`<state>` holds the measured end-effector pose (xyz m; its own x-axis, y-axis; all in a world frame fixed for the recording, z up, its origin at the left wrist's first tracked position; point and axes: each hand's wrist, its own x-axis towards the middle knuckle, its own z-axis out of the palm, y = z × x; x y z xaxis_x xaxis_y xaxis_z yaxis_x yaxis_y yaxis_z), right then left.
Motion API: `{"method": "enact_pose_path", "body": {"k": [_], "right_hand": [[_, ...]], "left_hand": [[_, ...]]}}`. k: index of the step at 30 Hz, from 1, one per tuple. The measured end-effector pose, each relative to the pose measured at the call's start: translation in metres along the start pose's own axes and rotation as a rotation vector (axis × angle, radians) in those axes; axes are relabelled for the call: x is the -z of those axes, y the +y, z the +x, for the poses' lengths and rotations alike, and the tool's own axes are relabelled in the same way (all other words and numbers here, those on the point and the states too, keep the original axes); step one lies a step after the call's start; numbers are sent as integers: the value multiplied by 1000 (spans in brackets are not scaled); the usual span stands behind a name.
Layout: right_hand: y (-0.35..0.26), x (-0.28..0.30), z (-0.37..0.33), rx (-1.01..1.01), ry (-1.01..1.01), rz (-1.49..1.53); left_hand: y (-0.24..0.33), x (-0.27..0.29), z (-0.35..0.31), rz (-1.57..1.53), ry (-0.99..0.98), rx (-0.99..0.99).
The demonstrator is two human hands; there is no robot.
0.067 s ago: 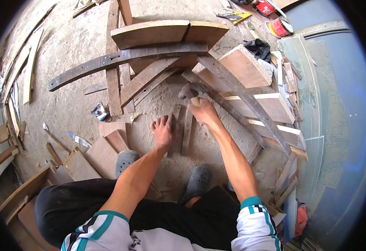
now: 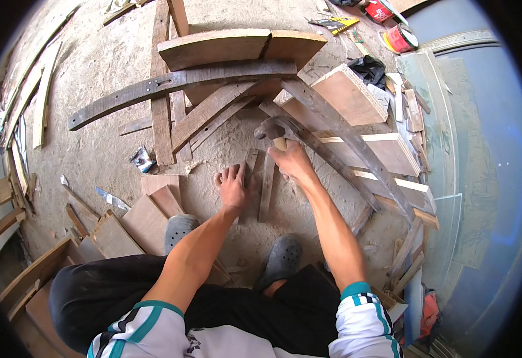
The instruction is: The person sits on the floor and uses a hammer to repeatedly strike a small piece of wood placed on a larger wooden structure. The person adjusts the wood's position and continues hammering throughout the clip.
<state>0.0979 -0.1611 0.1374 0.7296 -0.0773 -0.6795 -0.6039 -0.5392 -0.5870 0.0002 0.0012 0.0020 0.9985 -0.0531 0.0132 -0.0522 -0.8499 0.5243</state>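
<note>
My right hand [image 2: 292,160] is closed round the light wooden handle of a claw hammer [image 2: 271,129]. Its dark metal head hangs over the ground, past the far ends of two short wood strips. With bent fingers, my left hand [image 2: 232,190] grips the left wood strip [image 2: 250,173] on the floor; its thumb is hard to see. Beside it, the second wood strip [image 2: 267,190] lies between my two hands, slightly apart from the first. Beyond the hammer stands a wooden frame with a curved dark rail [image 2: 213,74] and slanted legs.
Plywood offcuts [image 2: 139,224] lie by my left shoe [image 2: 180,230]. A blue-bladed tool [image 2: 112,198] is farther left. To the right, several boards [image 2: 386,152] lean near glass sheets [image 2: 452,238]. Red cans [image 2: 400,39] and a yellow-black saw [image 2: 336,24] lie far right.
The hammer head has tilted slightly, and my right hand has shifted a little with it. My left hand and the wood strips look the same.
</note>
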Motion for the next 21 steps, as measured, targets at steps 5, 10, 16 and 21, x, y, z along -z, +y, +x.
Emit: {"method": "enact_pose_path", "body": {"k": [5,10,16,21], "right_hand": [[36,-24,-3,59,145,-145],[10,-26,-34,383,447,-49],[66,-45,-25,661,464,81],[54,-49,-14,278,454,-240]], "left_hand": [[7,-7,7,-38,21,-23],[1,-4,6,-61,38,-35],[8,-4,3,-25,12,-17],[4,-2,3,-29,22,-31]]}}
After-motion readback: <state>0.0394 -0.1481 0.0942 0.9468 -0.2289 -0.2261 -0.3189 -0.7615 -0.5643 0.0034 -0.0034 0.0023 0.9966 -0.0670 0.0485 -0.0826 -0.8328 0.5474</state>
